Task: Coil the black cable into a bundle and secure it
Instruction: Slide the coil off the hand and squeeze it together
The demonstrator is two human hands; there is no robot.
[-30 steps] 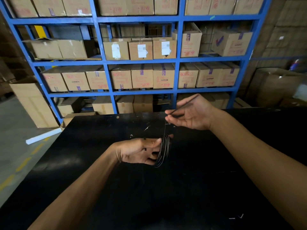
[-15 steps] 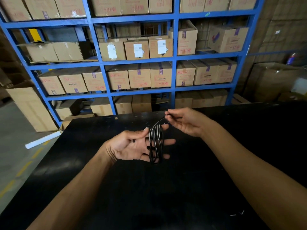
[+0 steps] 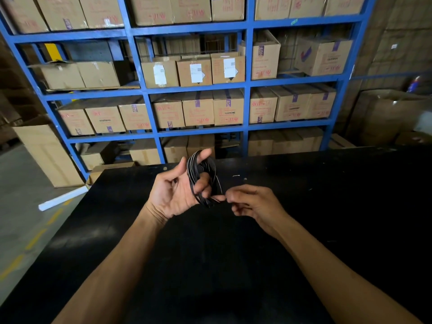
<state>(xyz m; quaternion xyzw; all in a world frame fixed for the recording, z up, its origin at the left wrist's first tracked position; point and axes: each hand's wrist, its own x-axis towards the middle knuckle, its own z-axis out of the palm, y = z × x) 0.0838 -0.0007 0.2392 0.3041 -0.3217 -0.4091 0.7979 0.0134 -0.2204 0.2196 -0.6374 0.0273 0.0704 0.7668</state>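
Observation:
The black cable (image 3: 196,181) is wound in several loops around the fingers of my left hand (image 3: 175,191), which is held palm up above the black table (image 3: 210,265). The loops stand upright, reaching from my raised fingertip down past my lower fingers. My right hand (image 3: 253,205) is just to the right, thumb and forefinger pinched on the cable's loose end at the bottom of the coil. The very tip of the end is hidden between the fingers.
A blue shelf rack (image 3: 246,83) stacked with cardboard boxes stands beyond the table's far edge. A tall carton (image 3: 44,153) and a white tube (image 3: 62,201) are on the floor at left. Small light scraps (image 3: 236,176) lie on the table.
My right hand has come down from above the coil to its lower right side with the cable end. My left hand has lifted and turned, with the loops now around its fingers.

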